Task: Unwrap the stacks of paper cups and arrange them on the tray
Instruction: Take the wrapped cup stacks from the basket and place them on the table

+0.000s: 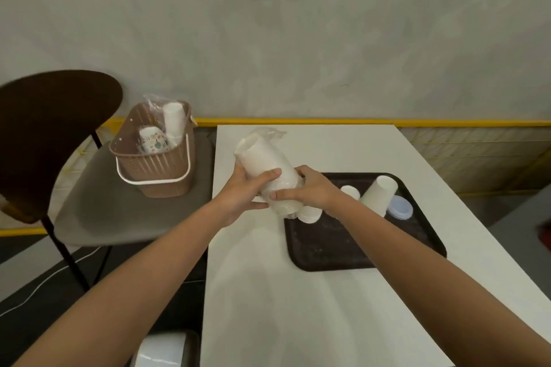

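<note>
We are clamping both the left hand (244, 188) and right hand (310, 191) around the light, crushable, slippery plastic-wrapped cup stack (268, 170), judging the loose wrap end (268, 132) best for pulling.

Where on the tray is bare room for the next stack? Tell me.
Free: the tray's near half, between its front rim and the cups. Crowded: its far end, with an upside-down cup stack, loose cups and a lid.

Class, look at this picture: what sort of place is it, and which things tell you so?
Probably a small café or canteen corner: a white table with a dark serving tray of paper cups, beside a chair holding a basket.
</note>
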`<act>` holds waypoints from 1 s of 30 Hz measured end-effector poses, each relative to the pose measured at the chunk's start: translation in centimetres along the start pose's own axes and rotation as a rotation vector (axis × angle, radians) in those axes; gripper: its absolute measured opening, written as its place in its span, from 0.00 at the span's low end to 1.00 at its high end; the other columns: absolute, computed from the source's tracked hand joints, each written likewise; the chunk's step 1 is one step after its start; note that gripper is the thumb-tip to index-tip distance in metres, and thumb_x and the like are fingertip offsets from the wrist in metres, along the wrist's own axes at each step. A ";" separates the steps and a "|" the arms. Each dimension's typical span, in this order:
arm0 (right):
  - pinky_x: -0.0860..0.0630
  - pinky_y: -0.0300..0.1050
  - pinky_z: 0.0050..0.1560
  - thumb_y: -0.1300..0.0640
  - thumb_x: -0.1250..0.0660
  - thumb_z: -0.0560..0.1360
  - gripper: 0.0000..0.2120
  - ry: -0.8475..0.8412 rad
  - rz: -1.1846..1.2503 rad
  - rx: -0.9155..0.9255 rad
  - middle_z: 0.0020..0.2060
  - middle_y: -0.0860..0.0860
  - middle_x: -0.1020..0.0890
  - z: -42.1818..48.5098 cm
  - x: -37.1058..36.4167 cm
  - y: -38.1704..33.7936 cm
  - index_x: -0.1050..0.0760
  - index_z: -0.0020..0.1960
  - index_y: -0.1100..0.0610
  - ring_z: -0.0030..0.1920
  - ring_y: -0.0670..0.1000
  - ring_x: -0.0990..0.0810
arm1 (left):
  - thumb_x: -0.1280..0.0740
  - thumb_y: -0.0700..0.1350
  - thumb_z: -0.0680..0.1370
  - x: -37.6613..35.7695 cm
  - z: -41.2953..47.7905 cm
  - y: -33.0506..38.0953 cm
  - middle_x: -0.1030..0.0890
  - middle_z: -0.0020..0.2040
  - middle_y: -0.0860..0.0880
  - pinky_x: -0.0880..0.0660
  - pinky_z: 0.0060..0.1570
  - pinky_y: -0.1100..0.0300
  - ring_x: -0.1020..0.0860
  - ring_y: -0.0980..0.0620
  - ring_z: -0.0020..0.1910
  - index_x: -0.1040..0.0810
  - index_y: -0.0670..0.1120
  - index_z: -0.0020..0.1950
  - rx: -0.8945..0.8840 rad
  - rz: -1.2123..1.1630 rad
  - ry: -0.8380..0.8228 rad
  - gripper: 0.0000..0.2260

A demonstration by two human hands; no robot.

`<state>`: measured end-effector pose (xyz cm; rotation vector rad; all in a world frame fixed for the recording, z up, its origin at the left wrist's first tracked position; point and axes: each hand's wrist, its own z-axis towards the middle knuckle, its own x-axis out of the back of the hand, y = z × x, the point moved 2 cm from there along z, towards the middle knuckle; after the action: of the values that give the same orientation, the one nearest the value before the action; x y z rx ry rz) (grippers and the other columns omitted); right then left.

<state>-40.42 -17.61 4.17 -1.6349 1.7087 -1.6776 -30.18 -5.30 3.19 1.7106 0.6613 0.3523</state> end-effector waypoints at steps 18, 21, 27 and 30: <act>0.24 0.44 0.54 0.51 0.20 0.61 0.38 -0.116 -0.035 -0.032 0.57 0.47 0.24 -7.2 1.1 14.7 0.34 0.65 0.53 0.56 0.49 0.24 | 0.21 0.58 0.57 -9.8 -5.1 -9.2 0.25 0.61 0.55 0.19 0.50 0.48 0.24 0.51 0.59 0.38 0.59 0.66 0.020 0.394 0.042 0.43; 0.24 0.43 0.52 0.53 0.20 0.60 0.38 -0.131 0.007 -0.075 0.57 0.48 0.24 -7.0 0.3 16.4 0.34 0.65 0.53 0.56 0.50 0.25 | 0.21 0.59 0.56 -10.2 -4.9 -10.5 0.25 0.60 0.54 0.21 0.54 0.48 0.25 0.50 0.59 0.37 0.56 0.66 0.043 0.493 0.060 0.43; 0.23 0.49 0.56 0.59 0.20 0.59 0.37 -0.124 0.128 -0.146 0.57 0.50 0.23 -6.6 -1.4 19.3 0.33 0.63 0.52 0.56 0.51 0.24 | 0.19 0.48 0.63 -11.5 -4.4 -12.4 0.25 0.58 0.54 0.29 0.49 0.61 0.26 0.52 0.56 0.36 0.51 0.68 0.034 0.611 0.080 0.39; 0.23 0.50 0.58 0.61 0.20 0.58 0.39 -0.123 0.133 -0.130 0.56 0.51 0.22 -6.6 -1.7 20.2 0.33 0.65 0.52 0.57 0.52 0.24 | 0.19 0.45 0.62 -11.8 -4.5 -13.1 0.24 0.58 0.54 0.28 0.48 0.62 0.25 0.52 0.57 0.35 0.53 0.66 0.031 0.625 0.047 0.38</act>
<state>-55.37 -18.49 -10.92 -1.6033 1.8549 -1.4034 -45.13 -7.14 -6.94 1.9176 0.1461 0.8215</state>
